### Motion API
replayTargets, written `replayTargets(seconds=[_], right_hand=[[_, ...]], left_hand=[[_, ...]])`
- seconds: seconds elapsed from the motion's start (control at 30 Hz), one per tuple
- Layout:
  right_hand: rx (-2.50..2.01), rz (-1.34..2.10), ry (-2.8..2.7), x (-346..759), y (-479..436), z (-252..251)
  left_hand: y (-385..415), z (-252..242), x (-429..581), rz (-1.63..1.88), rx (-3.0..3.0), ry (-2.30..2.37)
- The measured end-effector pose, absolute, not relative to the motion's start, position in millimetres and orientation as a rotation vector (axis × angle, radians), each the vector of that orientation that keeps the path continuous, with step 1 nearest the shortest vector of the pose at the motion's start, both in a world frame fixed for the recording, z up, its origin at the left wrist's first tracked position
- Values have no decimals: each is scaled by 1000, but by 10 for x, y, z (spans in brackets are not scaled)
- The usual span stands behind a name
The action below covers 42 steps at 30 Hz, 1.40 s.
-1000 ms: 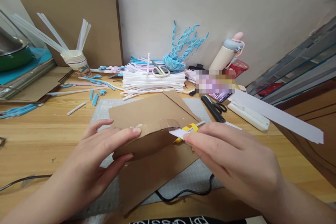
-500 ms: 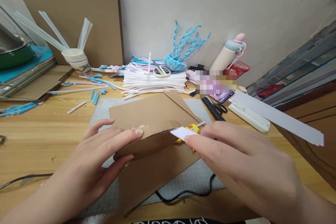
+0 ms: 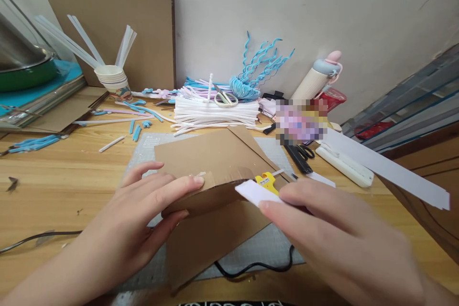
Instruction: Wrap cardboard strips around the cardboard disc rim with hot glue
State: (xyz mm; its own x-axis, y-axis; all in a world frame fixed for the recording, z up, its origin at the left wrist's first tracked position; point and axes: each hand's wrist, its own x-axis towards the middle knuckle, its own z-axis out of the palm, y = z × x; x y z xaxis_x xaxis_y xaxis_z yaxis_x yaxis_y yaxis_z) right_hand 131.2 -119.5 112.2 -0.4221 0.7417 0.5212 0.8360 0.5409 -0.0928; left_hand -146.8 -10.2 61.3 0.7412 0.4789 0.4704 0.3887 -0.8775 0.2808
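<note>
My left hand [image 3: 143,205] pinches the near edge of a folded piece of brown cardboard [image 3: 201,153], index finger on top and thumb beneath. The edge bows upward, and dried glue shows by the index fingertip. Between the thumb and fingers of my right hand [image 3: 340,234] is a small white card piece [image 3: 255,193]. Its far end is at the right end of the bowed edge; whether they touch I cannot tell. Just behind the card lies a yellow hot glue gun [image 3: 266,180], partly hidden by my right hand.
A grey cutting mat [image 3: 143,148] lies under the cardboard, with a black cable [image 3: 251,266] in front. Behind are white pipe cleaners [image 3: 215,115], scissors [image 3: 226,99] and a paper cup [image 3: 111,76]. On the right are a white power strip [image 3: 344,166] and a long white strip [image 3: 394,167].
The view has shifted slightly, so the scene sits further right. My right hand and the white card have come a little nearer, baring more of the glue gun. My left hand keeps its hold.
</note>
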Motion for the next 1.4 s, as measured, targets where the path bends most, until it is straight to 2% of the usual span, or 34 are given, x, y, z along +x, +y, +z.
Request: replayTargets(seconds=[0.2, 0.3, 0.43, 0.6, 0.7, 1.07, 1.4], right_hand=[[-1268, -154, -2221, 1328, -1226, 1137], [-1221, -3, -2164, 1375, -1139, 1175], [-1154, 386, -1901, 1458, -1009, 1177], [-1166, 1035, -1277, 1531, -800, 1033], [-1061, 1259, -1078, 1511, -659, 931], [-1035, 1261, -1143, 1435, -604, 908], [-1013, 1017, -1342, 1469, -571, 829]], left_hand=[[-102, 603, -1486, 836, 2777, 709], [-92, 591, -1496, 822, 2784, 685], [-88, 580, -1490, 831, 2781, 680], [-97, 603, -1475, 827, 2782, 685], [-100, 625, -1468, 815, 2768, 712], [-91, 607, -1475, 824, 2783, 687], [-77, 604, -1475, 817, 2753, 703]])
